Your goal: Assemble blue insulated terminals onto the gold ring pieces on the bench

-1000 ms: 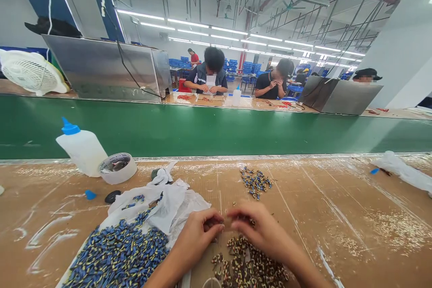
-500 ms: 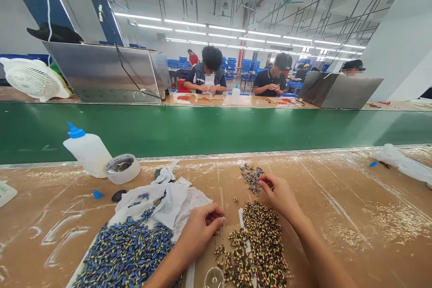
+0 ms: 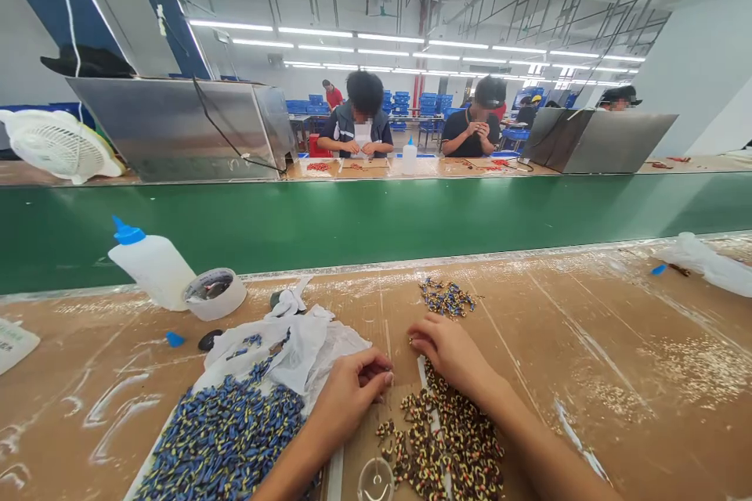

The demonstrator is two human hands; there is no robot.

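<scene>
My left hand (image 3: 352, 387) is held over the cardboard with thumb and forefinger closed together; whatever lies between the tips is too small to make out. Beside it, on white plastic, spreads a large pile of small blue-and-yellow pieces (image 3: 229, 430). My right hand (image 3: 446, 348) pinches at a tiny brown-and-yellow piece (image 3: 410, 340), over the far end of a heap of small curved brown-and-yellow pieces (image 3: 470, 438). Beyond that hand is a smaller cluster of joined-looking blue and yellow pieces (image 3: 446, 297). A small clear round dish (image 3: 376, 479) sits near the front edge.
At the left stand a white squeeze bottle with blue cap (image 3: 153, 270) and a tape roll (image 3: 216, 296). A crumpled white bag (image 3: 311, 344) lies behind the blue pile. A green belt (image 3: 376, 219) crosses behind; people work across it. A plastic bag (image 3: 717, 266) lies far right.
My right hand has moved from the far cluster back and left to the loose brown-and-yellow piece. The cluster looks wider on its right. My left hand stays nearly in place.
</scene>
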